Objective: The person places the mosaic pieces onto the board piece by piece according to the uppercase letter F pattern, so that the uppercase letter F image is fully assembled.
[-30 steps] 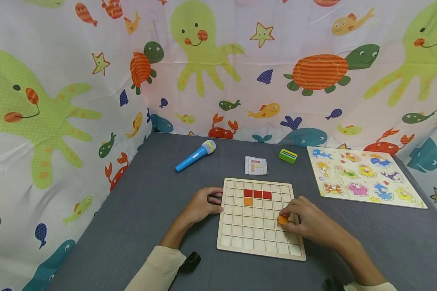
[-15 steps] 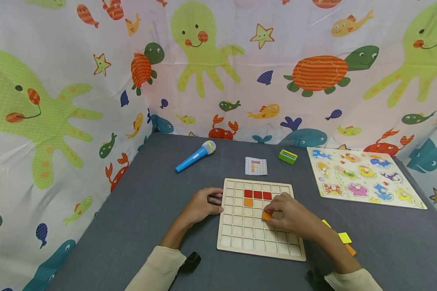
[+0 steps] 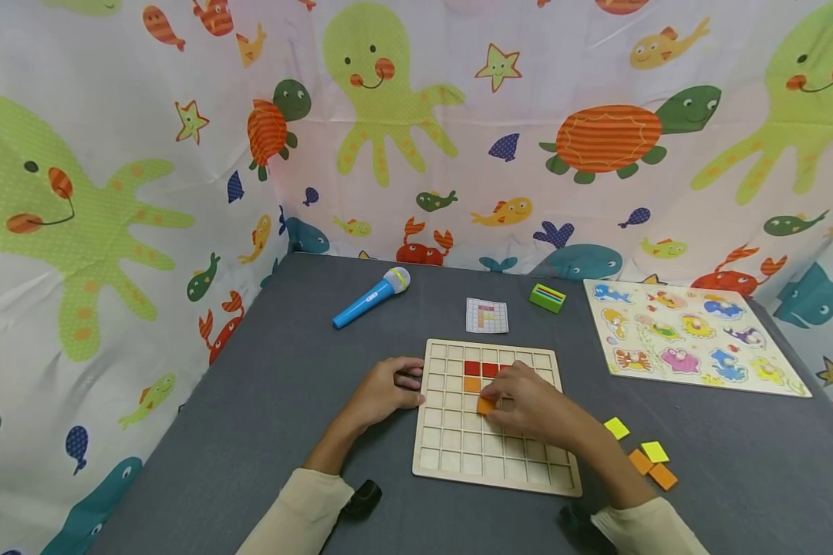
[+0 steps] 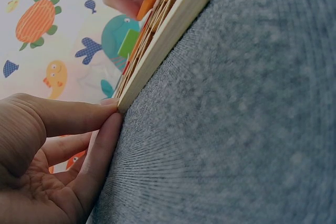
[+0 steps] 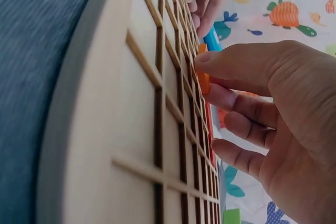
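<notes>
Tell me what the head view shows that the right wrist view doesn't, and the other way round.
Only the head view: the small printed card, the sea-animal puzzle, and the loose yellow tiles and loose orange tiles beside the board.

Only the right wrist view: the palm side of the right hand, up close.

Both: the gridded board, the orange tile pinched in the right hand, the left hand, red tiles, and at least part of the blue microphone.

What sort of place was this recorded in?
Probably a children's play corner, or a table staged as one: a cartoon sea-animal curtain surrounds the tabletop, which holds an animal puzzle, a toy-like blue microphone and a gridded wooden board.
</notes>
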The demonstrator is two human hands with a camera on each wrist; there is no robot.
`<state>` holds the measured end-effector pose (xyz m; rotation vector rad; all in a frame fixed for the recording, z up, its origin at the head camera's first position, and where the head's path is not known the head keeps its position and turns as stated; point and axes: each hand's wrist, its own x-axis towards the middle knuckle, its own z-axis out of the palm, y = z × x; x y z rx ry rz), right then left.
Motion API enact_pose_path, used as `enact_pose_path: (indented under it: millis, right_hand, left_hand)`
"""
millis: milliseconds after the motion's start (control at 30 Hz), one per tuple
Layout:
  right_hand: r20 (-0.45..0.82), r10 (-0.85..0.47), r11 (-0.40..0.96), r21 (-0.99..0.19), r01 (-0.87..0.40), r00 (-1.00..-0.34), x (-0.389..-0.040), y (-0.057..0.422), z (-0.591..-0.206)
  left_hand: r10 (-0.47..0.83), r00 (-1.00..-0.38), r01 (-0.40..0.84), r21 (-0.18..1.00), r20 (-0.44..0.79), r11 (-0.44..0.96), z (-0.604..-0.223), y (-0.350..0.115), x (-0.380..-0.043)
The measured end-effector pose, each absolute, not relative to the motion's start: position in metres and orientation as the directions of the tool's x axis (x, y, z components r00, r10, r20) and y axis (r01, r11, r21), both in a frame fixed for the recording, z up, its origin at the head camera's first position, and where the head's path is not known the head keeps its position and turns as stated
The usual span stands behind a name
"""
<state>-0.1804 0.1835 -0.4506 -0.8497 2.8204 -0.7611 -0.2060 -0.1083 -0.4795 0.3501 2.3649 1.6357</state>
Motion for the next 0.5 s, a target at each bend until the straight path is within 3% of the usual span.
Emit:
enact_pose_path:
  millis: [500]
  right_hand:
    - [0.042, -0.543, 0.74, -0.449, -0.502, -0.839, -0.187, 0.166, -0.447]
  left_hand:
    - [0.329, -0.942, 0.055, 0.935, -0.067, 0.35, -0.479, -0.109, -0.207]
